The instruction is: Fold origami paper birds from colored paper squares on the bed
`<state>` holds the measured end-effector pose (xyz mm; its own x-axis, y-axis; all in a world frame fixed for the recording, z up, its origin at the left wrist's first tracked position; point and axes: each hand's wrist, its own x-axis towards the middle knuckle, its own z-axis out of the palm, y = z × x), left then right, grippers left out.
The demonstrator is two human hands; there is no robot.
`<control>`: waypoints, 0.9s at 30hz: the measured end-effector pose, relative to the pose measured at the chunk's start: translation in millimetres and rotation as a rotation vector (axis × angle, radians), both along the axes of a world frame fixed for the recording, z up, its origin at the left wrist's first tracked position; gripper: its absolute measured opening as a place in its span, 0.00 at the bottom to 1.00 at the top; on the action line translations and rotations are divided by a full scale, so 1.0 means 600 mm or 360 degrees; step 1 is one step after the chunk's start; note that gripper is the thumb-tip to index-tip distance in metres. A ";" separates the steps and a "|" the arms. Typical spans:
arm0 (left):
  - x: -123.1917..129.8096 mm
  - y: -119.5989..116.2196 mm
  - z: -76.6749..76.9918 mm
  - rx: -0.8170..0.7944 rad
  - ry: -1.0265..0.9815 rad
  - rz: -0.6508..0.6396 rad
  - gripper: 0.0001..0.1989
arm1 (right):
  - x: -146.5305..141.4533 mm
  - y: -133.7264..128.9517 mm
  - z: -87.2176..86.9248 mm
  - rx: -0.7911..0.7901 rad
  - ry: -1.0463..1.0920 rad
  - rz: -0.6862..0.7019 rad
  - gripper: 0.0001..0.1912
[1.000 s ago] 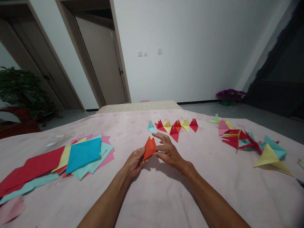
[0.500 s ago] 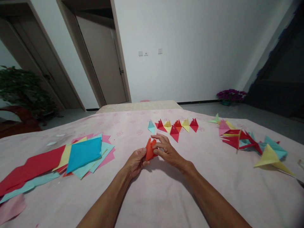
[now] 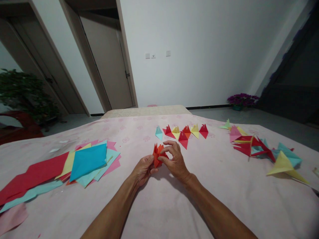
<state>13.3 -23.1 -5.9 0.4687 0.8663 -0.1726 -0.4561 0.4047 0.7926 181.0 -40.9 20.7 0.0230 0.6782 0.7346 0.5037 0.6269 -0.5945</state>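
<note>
An orange folded-paper crane (image 3: 157,156) is held up between my hands over the middle of the cloth, its pointed flaps fanned apart at the top. My left hand (image 3: 145,168) pinches its lower left side between thumb and fingers. From the right, my right hand (image 3: 175,160) grips a flap with thumb and index finger, the other fingers curled above. Just beyond stand several small folded cranes in a row, among them a light blue one (image 3: 159,132), a yellow one (image 3: 195,130) and a red one (image 3: 183,139) set nearer to me.
Coloured paper sheets lie piled at left, a blue sheet (image 3: 89,161) on top and red paper (image 3: 35,174) beside it. On the right is a heap of larger folded pieces, with red (image 3: 249,146) and yellow (image 3: 282,166) ones. A pink tablecloth (image 3: 159,209) covers the table.
The orange crane's flaps have spread wider apart. My right hand has turned slightly, its thumb and index finger now closer on the paper; my left hand stays in place.
</note>
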 end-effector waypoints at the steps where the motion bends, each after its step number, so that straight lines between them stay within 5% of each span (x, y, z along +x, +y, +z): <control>1: 0.000 0.000 0.000 -0.0010 0.0002 0.0008 0.17 | -0.001 -0.002 0.000 0.0026 -0.0002 -0.0048 0.06; 7: 0.003 0.002 -0.005 -0.0017 -0.0021 0.0072 0.20 | 0.000 -0.009 -0.002 0.0206 -0.0244 -0.0261 0.02; 15: 0.006 0.005 -0.017 0.0047 -0.0093 0.0197 0.20 | -0.001 -0.019 -0.009 0.0228 -0.0474 -0.0265 0.09; 22: 0.017 -0.004 -0.012 0.0138 -0.0159 0.0287 0.19 | -0.011 -0.026 -0.012 0.0204 -0.0495 -0.0322 0.12; 27: 0.021 -0.009 -0.011 0.0188 -0.0115 0.0273 0.19 | -0.012 -0.022 -0.015 0.0197 -0.0383 -0.0319 0.05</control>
